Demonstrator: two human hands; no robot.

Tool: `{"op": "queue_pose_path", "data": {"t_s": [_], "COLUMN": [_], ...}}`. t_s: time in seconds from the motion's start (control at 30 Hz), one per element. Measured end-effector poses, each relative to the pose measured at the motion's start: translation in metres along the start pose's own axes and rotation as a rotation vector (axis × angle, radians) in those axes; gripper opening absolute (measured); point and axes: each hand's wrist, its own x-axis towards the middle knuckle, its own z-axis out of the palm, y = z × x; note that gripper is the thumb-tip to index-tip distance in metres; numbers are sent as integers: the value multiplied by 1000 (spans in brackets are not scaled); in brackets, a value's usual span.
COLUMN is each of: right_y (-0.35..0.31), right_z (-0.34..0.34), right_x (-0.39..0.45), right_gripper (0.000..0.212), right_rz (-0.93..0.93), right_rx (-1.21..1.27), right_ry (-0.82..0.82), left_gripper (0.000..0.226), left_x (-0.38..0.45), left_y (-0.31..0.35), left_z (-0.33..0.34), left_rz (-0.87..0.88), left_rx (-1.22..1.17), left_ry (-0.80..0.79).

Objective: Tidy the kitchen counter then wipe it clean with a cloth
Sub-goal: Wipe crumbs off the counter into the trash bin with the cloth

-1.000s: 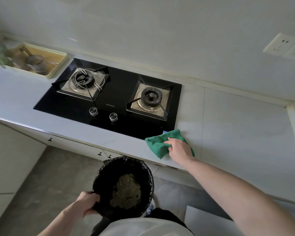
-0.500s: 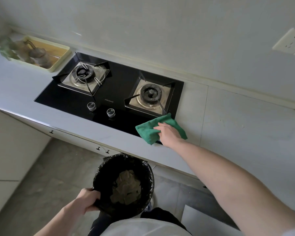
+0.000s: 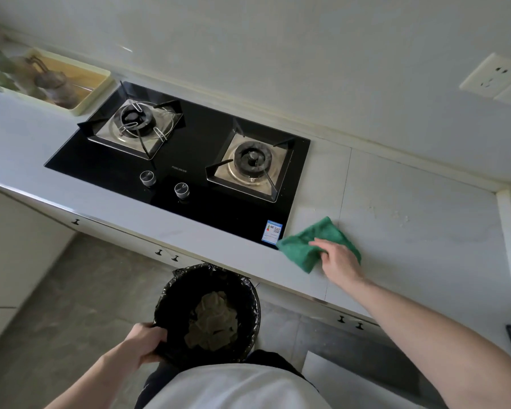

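One cloth, one bin, two hands engaged at the tabletop.

I count one green microfibre cloth (image 3: 310, 245) lying on the pale grey stone tabletop (image 3: 410, 231), just right of the black glass two-burner gas hob (image 3: 189, 149), touching its front right corner. My right hand (image 3: 338, 259) rests on the cloth, fingers curled into its folds, grasping it. My left hand (image 3: 145, 338) grips the rim of one round bin lined with a black plastic bag (image 3: 248, 293), held below the tabletop edge. The hob carries two knobs. One cream rectangular tray (image 3: 96, 93) sits far left.
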Motion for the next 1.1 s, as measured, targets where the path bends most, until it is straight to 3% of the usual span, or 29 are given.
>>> {"op": "queue_pose_path", "data": {"t_s": [0.13, 0.2, 0.3, 0.4, 0.57, 1.1], "right_y": [21, 38, 65, 83, 71, -77], "right_z": [-22, -29, -36, -29, -2, 54], "right_x": [4, 2, 6, 14, 15, -67], "right_gripper": [38, 35, 35, 37, 40, 35], "right_rz": [250, 313, 389, 440, 553, 88], "right_rx": [192, 180, 93, -10, -81, -61], "right_ry": [315, 381, 355, 210, 104, -120], "left_gripper": [13, 13, 16, 21, 21, 19], "left_x": [0, 1, 7, 16, 4, -8], "left_y": [-2, -3, -6, -12, -11, -13], "left_z": [5, 9, 11, 13, 21, 47], "left_rz": [31, 32, 21, 1, -1, 19], "left_rx": [17, 24, 34, 41, 64, 152], "left_ry": [35, 42, 44, 35, 58, 25]}}
